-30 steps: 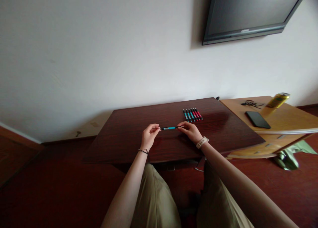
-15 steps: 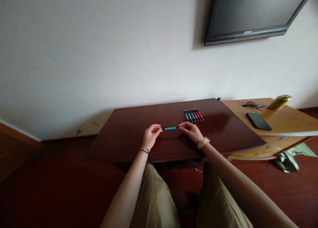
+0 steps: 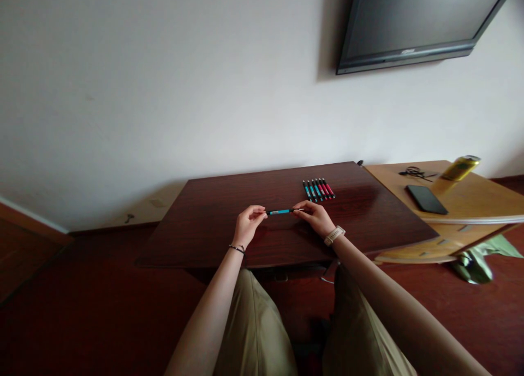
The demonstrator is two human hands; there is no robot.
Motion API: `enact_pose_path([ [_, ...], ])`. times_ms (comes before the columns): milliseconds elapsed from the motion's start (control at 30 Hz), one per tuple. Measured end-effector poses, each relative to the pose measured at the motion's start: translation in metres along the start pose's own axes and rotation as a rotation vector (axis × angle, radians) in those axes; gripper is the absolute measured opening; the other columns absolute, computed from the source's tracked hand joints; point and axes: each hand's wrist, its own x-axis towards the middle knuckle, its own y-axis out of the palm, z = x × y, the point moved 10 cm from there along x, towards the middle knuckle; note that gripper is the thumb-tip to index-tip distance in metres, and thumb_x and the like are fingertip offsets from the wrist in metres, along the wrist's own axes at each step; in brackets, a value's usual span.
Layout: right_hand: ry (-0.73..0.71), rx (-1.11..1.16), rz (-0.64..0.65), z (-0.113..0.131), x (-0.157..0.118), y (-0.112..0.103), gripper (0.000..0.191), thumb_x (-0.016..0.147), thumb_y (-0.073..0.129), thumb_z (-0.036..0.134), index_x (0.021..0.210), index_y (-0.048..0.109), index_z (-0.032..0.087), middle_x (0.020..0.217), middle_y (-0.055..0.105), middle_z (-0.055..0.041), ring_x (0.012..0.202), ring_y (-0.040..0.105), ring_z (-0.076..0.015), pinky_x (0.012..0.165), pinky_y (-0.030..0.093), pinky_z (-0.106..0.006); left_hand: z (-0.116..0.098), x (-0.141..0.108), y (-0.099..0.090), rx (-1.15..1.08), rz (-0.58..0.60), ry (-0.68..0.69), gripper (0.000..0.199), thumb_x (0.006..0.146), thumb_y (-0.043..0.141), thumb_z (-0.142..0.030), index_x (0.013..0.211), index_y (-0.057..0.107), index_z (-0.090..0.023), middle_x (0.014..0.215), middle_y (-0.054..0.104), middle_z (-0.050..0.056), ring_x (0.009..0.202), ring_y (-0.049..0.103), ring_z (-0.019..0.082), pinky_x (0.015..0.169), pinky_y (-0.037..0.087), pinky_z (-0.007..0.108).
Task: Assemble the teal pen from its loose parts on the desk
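A blue and black pen (image 3: 280, 212) is held level above the dark wooden table (image 3: 204, 223), one end pinched by each hand. My left hand (image 3: 246, 226) grips its left end with fingertips; a thin black band circles that wrist. My right hand (image 3: 315, 219) grips the right end; a pale watch sits on that wrist. A row of several pens (image 3: 318, 189), blue ones and red ones, lies side by side on the table just beyond my right hand.
A lighter wooden table (image 3: 470, 198) adjoins on the right, carrying a black phone (image 3: 426, 199), a yellow can (image 3: 460, 167) and a dark tangle of cord (image 3: 414, 172). A green cloth (image 3: 478, 258) lies on the floor below it. A television (image 3: 413, 21) hangs on the wall.
Both hands and the pen have stayed in nearly the same place; the view shifted slightly.
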Motion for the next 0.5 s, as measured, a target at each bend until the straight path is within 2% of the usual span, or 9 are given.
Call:
enact_pose_path([
  [267, -0.006, -0.024, -0.004, 0.0036, -0.0006, 0.0009, 0.035, 0.082, 0.081, 0.053, 0.101, 0.074, 0.024, 0.101, 0.079, -0.0074, 0.098, 0.074, -0.0261, 0.088, 0.06, -0.039, -0.0027, 0.0017, -0.0042, 0.151, -0.02, 0.079, 0.017, 0.09, 0.073, -0.037, 0.096, 0.076, -0.021, 0.098, 0.078, 0.005, 0.09, 0.073, 0.021, 0.086, 0.058, 0.034],
  [500, -0.014, -0.033, 0.002, 0.0044, -0.0007, 0.0014, 0.034, 0.083, 0.08, 0.052, 0.101, 0.074, 0.024, 0.101, 0.079, -0.0071, 0.097, 0.074, -0.0258, 0.088, 0.06, -0.039, -0.0022, 0.0011, -0.0048, 0.153, -0.023, 0.075, 0.017, 0.091, 0.073, -0.038, 0.095, 0.078, -0.022, 0.099, 0.079, 0.006, 0.091, 0.074, 0.022, 0.085, 0.059, 0.035],
])
